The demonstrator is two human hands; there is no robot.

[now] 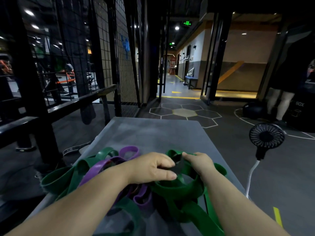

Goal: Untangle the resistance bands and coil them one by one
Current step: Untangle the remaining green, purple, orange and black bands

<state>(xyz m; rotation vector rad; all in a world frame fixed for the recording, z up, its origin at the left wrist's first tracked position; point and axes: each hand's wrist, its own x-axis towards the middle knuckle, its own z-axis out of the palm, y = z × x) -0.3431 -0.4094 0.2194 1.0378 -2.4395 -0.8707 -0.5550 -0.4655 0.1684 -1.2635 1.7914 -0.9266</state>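
Observation:
A tangled heap of resistance bands lies on the near half of a grey table (153,132). Wide green bands (179,189) loop around the heap, and purple bands (129,150) run through its middle and back. A black band (177,166) sticks up between my hands. My left hand (153,167) rests on top of the heap with fingers closed on the black band. My right hand (199,162) pinches the same black band from the right, just beside a green loop. The lower part of the heap is hidden under my forearms.
A small black fan (265,137) with a white cable stands on the floor to the right of the table. A black metal rack and wire mesh (71,65) run along the left. A person's legs (279,103) and a dark ball (252,109) are at the far right.

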